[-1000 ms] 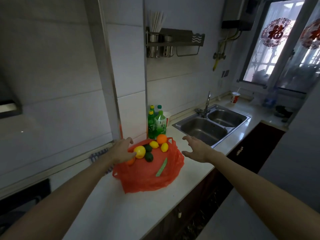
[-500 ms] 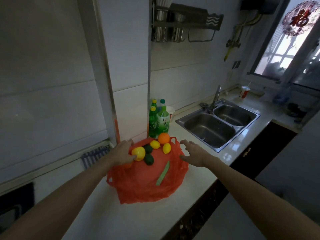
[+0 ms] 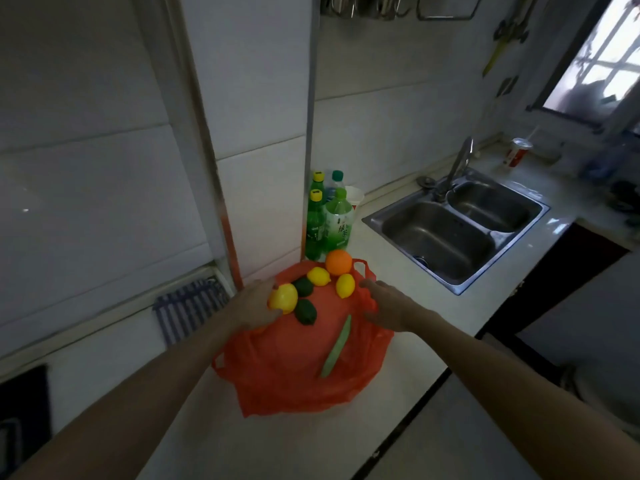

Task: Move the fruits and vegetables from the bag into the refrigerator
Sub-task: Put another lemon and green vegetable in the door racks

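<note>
A red-orange plastic bag lies flattened on the white counter with produce on top of it. At its far end sit an orange, two lemons and two dark green fruits. A long pale green vegetable lies on the bag's near right. My left hand curls round the left side of a larger yellow fruit. Over the bag's right edge, beside the right lemon, my right hand has its fingers spread and holds nothing.
Green drink bottles and a paper cup stand against the wall just behind the bag. A double steel sink with a faucet lies to the right. A striped mat lies at the left; the counter's front edge runs near me.
My right hand has moved left from open counter to the bag's right edge. My left hand stays at the yellow fruit. The view has dropped closer to the bag.
</note>
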A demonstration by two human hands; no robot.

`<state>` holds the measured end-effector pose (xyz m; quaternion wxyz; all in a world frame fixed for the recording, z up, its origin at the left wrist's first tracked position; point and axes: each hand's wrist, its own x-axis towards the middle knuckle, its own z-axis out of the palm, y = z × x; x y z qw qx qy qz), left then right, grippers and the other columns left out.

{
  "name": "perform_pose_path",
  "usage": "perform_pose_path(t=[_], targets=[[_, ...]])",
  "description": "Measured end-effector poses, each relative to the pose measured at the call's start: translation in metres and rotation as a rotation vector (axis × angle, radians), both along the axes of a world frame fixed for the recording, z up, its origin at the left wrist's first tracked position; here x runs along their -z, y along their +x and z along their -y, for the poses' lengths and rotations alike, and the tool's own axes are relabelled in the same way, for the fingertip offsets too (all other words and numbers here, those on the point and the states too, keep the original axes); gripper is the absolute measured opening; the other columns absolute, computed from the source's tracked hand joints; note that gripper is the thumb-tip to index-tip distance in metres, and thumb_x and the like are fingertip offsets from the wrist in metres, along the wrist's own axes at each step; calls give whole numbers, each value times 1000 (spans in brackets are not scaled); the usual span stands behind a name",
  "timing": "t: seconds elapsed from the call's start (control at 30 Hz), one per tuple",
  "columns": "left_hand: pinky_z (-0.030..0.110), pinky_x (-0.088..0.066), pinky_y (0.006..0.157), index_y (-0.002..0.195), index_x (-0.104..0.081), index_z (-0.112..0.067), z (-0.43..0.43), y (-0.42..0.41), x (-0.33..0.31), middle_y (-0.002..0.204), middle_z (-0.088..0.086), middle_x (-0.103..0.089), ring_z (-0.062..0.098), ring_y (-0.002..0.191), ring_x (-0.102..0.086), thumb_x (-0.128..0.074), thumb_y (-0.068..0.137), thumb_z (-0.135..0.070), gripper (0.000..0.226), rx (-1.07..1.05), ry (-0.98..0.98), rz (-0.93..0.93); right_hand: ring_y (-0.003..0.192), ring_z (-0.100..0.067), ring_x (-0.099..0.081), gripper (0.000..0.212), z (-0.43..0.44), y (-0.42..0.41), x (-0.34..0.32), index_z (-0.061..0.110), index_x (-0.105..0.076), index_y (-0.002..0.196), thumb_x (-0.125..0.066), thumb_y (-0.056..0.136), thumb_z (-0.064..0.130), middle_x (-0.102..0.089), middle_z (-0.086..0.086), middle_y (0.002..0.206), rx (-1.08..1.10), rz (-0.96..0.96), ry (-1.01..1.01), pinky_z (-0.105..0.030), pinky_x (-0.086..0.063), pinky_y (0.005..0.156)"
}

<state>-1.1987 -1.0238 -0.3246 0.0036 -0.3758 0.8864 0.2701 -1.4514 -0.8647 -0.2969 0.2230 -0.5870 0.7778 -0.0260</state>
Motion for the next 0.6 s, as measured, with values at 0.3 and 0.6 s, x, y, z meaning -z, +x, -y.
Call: perform_pose_path(t=[0.3, 0.6], targets=[[34, -43, 84, 130, -44, -14, 8, -23, 39, 128, 13, -51, 30, 113, -53, -64, 82, -36, 57, -42, -92, 42, 115, -27, -53, 49, 13, -10, 58, 16, -47, 132, -62, 85, 20, -50, -9, 127, -169, 17, 92, -36, -49, 91], [41, -46, 89, 139, -36, -11, 28, -42, 70, 133, 19, -42, 38, 116, -48, -65, 79, -32, 70, -55, -122, 118, 125, -26, -44, 53, 35, -9, 124, 18, -47, 134, -58, 84, 5, -47, -8, 133, -430, -17, 130, -38, -42, 103]])
